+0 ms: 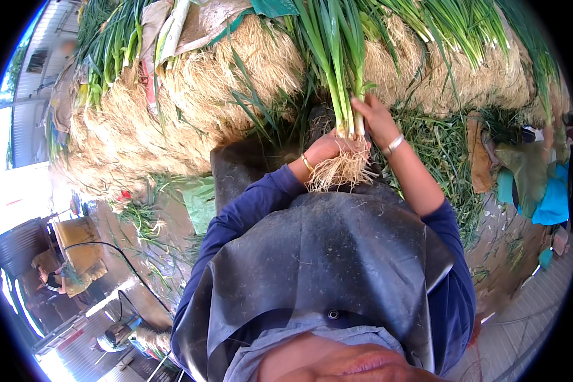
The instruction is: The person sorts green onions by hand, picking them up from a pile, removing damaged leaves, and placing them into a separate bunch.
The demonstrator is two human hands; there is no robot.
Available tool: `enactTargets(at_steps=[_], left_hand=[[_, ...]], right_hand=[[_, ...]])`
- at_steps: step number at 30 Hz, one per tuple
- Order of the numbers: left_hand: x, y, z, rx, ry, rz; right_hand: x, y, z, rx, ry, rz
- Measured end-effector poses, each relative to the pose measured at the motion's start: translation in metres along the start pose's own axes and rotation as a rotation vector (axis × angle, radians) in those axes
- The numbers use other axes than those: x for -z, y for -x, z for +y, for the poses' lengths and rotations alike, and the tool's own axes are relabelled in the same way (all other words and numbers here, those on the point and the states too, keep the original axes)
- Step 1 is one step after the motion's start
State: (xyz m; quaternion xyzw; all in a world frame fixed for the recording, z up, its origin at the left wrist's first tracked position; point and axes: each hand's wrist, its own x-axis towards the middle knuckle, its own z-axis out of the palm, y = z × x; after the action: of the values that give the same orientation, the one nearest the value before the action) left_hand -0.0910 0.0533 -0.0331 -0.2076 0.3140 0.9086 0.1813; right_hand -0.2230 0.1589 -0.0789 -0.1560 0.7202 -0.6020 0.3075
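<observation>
Green-leaved, white-stalked onion bunch [339, 83]: between our hands, leaves away, pale fibrous roots [342, 170] toward us.
Bare left hand [325, 148]: closed around its base.
Bare right hand [379, 121]: at its stalks; we can't tell if gripping.

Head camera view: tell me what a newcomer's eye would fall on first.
Probably the wall of tan, stringy roots curving across the upper part of the picture, with green leaves above it. Next, just above centre, the bunch of long green stalks, held near its roots by the left hand, with the right hand at its right side. Below them, the dark, shiny apron fills the lower middle.
</observation>
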Motion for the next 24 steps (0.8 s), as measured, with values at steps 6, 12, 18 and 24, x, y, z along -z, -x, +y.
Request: enactTargets(at_steps=[6, 12, 18, 24], left_hand=[[0.015, 0.012, -0.005, -0.216, -0.175, 0.334], [0.005, 0.009, -0.019, -0.304, -0.239, 0.235], [0.032, 0.020, 0.007, -0.257, -0.078, 0.350], [0.008, 0.023, -0.002, 0.036, -0.181, 0.059]], right_hand=[[-0.003, 0.031, -0.019, 0.608, 0.774, 0.031], [0.025, 0.114, -0.023, 0.367, 0.394, -0.046], [0.057, 0.127, -0.021, 0.286, 0.121, -0.001], [0.007, 0.036, -0.018, -0.126, -0.785, -0.218]])
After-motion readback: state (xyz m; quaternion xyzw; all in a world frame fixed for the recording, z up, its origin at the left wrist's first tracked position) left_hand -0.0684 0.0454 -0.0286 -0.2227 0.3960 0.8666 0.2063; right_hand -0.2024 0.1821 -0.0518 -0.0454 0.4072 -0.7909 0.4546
